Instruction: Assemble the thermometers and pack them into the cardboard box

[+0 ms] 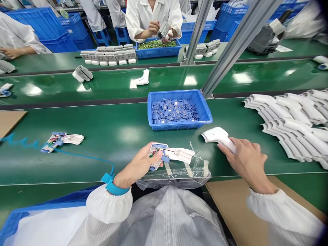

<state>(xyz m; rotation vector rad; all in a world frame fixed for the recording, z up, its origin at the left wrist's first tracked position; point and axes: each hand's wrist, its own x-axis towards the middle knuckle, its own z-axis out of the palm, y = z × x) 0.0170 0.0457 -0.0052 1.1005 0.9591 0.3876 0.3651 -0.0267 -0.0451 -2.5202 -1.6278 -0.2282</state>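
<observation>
My left hand (143,162), with a blue wrist strap, holds an open white housing half (180,154) with blue parts and wires inside, its thumb on top. To the right, my right hand (244,160) has its fingers around the handle of a white gun-shaped shell (217,135), whose head points left over the green bench. Between and beyond the hands stands a blue bin (179,127) of small blue oval parts. A clear plastic bag (174,182) is taped to the bench edge below my left hand.
Stacked white shells (294,126) lie at the right. Another wired assembly (61,140) rests at the left, near the blue cord. A metal post (230,44) rises behind the bin. Across the conveyor (107,85), a person handles a device above a blue tray (159,52).
</observation>
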